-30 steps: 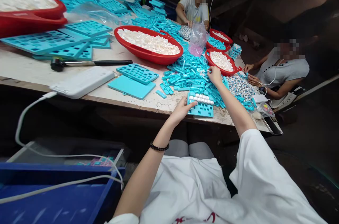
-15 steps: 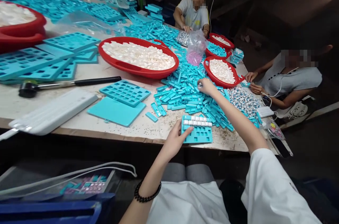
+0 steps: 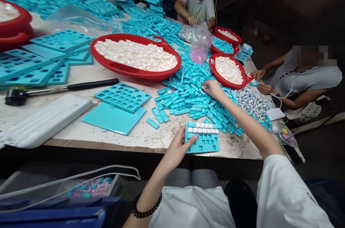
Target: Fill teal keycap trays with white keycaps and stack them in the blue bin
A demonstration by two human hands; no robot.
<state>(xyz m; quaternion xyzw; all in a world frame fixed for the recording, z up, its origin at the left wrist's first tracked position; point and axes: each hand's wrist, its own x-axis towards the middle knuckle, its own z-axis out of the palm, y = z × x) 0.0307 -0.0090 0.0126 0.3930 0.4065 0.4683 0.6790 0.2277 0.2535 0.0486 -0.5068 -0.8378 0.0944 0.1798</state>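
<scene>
My left hand (image 3: 178, 146) grips the left side of a turquoise plastic tray (image 3: 210, 143), thumb on top, at the table's front edge. Two rows of white cube-like pieces (image 3: 203, 130) fill the tray's upper part; its lower square holes show bare. Farther out, my right hand (image 3: 215, 90) reaches over a heap of small turquoise plastic strips (image 3: 185, 102). Its fingers are pinched together at the heap, and whatever may be between them is too small to make out. Two loose strips (image 3: 159, 114) and a single strip (image 3: 152, 123) lie left of the heap.
A red basin of white pieces (image 3: 134, 53) stands beyond the heap, a smaller red basin (image 3: 229, 71) right of it. At left lie a grid tray (image 3: 122, 96), a flat turquoise plate (image 3: 114, 118), a hammer (image 3: 67, 87) and a white case (image 3: 48, 120). Two co-workers sit opposite and right.
The view has shifted slightly, so the tray and table edge appear lower. My right hand stays at the heap, and my left hand keeps its hold on the tray.
</scene>
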